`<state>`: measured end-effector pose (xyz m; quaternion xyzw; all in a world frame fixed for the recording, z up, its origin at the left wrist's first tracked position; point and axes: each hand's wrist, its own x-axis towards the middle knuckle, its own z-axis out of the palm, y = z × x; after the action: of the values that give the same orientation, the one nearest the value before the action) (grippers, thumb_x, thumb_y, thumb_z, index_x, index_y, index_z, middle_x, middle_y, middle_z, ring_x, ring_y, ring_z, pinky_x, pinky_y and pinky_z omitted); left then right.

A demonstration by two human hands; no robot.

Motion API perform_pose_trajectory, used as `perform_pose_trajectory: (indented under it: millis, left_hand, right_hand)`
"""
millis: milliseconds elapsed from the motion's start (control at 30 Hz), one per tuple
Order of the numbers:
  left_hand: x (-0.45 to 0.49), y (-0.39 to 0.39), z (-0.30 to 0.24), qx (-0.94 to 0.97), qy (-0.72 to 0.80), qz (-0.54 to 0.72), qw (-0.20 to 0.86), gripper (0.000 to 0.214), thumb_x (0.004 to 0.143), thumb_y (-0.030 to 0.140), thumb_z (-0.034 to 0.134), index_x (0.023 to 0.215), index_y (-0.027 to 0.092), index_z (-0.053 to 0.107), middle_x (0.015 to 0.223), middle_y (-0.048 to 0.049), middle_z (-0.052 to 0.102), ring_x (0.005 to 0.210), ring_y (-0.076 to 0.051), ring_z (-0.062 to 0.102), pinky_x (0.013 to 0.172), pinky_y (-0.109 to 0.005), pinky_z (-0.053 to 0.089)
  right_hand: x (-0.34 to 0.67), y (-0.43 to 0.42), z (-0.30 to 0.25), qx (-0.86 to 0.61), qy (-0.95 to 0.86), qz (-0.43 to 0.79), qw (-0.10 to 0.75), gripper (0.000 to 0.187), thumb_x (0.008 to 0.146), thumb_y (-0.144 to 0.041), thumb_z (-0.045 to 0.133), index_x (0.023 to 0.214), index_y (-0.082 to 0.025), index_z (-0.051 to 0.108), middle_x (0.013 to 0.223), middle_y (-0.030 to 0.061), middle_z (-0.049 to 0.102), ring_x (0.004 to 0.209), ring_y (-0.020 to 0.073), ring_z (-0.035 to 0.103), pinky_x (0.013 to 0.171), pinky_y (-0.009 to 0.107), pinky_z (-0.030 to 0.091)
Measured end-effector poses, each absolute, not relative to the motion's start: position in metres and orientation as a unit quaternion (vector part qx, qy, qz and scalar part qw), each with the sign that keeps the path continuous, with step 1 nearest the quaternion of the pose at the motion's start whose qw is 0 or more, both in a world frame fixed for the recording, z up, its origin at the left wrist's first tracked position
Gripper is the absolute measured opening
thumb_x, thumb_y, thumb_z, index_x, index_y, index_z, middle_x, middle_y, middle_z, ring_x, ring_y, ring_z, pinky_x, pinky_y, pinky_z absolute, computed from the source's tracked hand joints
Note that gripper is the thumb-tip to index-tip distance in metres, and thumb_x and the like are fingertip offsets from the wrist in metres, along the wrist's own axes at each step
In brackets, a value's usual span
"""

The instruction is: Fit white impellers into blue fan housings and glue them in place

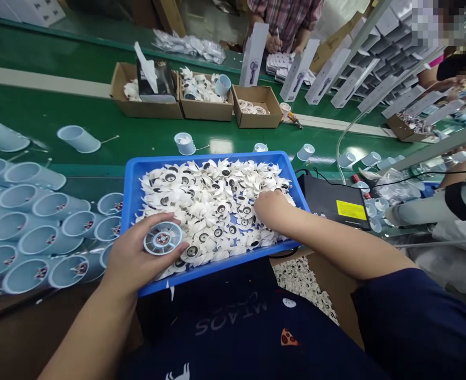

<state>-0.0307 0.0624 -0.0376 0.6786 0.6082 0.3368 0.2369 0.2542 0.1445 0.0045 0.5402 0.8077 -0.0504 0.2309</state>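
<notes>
A blue tray point(133, 174) in front of me is heaped with several white fan impellers point(213, 200). My left hand point(138, 258) rests at the tray's near left corner, fingers wrapped round a pale blue round fan housing point(162, 238) held face up. My right hand point(270, 208) is curled palm down in the right side of the pile, fingertips buried among the impellers; what they pinch is hidden.
Many pale blue housings point(38, 232) lie on their sides at left. Cardboard boxes point(207, 108) of parts stand on the green belt point(58, 121) beyond. A black box point(334, 200) with a yellow label sits right of the tray. Another person point(286, 21) works at the far side.
</notes>
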Motion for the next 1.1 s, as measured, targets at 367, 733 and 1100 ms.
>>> perform_pose_trajectory:
  millis: [367,733,1100]
  left_hand:
    - [-0.021,0.054,-0.03,0.652,0.516,0.43,0.353,0.055,0.083,0.034,0.072,0.132,0.023,0.05,0.126,-0.0112,0.066,0.11,-0.028,0.069,0.092,-0.039,0.059]
    - [0.004,0.039,-0.017,0.812,0.445,0.292,0.241,0.054,0.086,0.051,0.074,0.135,0.035,0.057,0.127,-0.0049,0.07,0.116,-0.028,0.068,0.1,-0.038,0.056]
    - [0.029,0.031,-0.013,0.866,0.395,0.287,0.106,0.042,0.098,0.032,0.061,0.138,0.022,0.054,0.122,-0.011,0.074,0.111,-0.027,0.071,0.099,-0.039,0.054]
  right_hand:
    - [0.259,0.073,-0.005,0.338,0.421,-0.782,-0.314,0.05,0.083,-0.051,0.079,0.116,-0.021,0.056,0.096,0.0001,0.067,0.087,0.0159,0.073,0.095,0.039,0.057]
    - [0.254,0.051,-0.026,0.262,0.214,-0.881,-0.332,0.051,0.069,-0.04,0.095,0.104,-0.021,0.062,0.084,-0.0046,0.072,0.076,0.0097,0.072,0.084,0.027,0.061]
    - [0.248,0.046,0.0,0.408,0.76,-0.396,-0.315,0.009,0.09,-0.017,0.072,0.099,-0.019,0.074,0.09,0.0028,0.058,0.086,0.0163,0.056,0.083,0.034,0.051]
